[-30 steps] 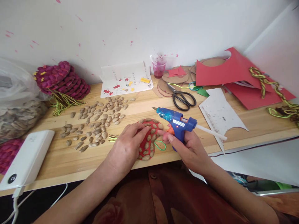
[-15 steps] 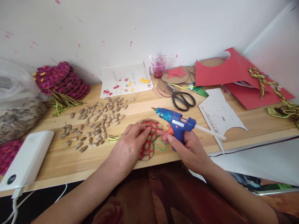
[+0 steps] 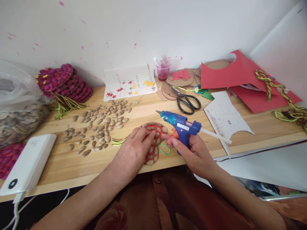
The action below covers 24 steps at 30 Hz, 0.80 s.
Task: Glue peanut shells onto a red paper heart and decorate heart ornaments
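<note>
Red disc (image 3: pixel 155 140) lies flat on the wood table (image 3: pixel 141 174), right up near the front edge, roughly centred in front of the person. Peanuts in shell set all over its face, tan on red, denser around the rim; red shows between them. Left part hidden under the left hand (image 3: pixel 134 148). Green cord loop (image 3: pixel 164 149) sticks out on the right, yellow-green yarn ends (image 3: pixel 118 141) on the left, partly behind the hand. Room: wood shows between disc and the loose peanuts (image 3: pixel 100 127) to the left, and a strip runs behind the disc up to the black scissors (image 3: pixel 189 103). White card scrap (image 3: pixel 226 115) sits to the right, its tip overhanging the front edge. Left hand: palm down, forearm in from lower left, fingers bent and close together over the disc; can't tell if a peanut is pinched, tips partly hidden. Right hand (image 3: pixel 198 155): wrapped around the grip of the blue glue gun (image 3: pixel 178 123), index finger at the orange trigger, forearm in from lower right. Gun is held up, nozzle pointing left, tip just beyond the disc's far rim. Body smeared teal near the front, small red light on, white glue stick (image 3: pixel 216 135) out the back.
</note>
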### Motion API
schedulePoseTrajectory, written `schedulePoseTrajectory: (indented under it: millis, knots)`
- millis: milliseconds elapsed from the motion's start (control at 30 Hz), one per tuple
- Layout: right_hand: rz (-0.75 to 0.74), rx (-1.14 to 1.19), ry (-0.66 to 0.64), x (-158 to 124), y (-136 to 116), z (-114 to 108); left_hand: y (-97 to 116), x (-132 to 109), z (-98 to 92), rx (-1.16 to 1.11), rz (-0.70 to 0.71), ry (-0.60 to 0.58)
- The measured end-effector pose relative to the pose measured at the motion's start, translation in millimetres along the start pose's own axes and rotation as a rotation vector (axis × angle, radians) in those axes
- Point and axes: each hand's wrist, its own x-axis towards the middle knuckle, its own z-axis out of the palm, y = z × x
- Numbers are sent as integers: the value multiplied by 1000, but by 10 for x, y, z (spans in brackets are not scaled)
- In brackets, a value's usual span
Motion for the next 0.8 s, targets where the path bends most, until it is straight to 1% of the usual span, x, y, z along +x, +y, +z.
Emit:
schedulePoseTrajectory:
  millis: [167,333,600,733,800]
  knots:
    - [-14,-1,3,6,-27,9,32,54,-36,74,60,-9]
    - [6,12,15,-6,26,4,94,83,-70,138,77,-74]
    - [-15,11,10,-1,33,13,149,118,-78,142,-2,-198]
    - [-45,-57,26,-7,21,16,165,118,-77,150,-19,-213]
    - [-51,-78,34,-8,19,21,158,113,-68,157,-3,-187]
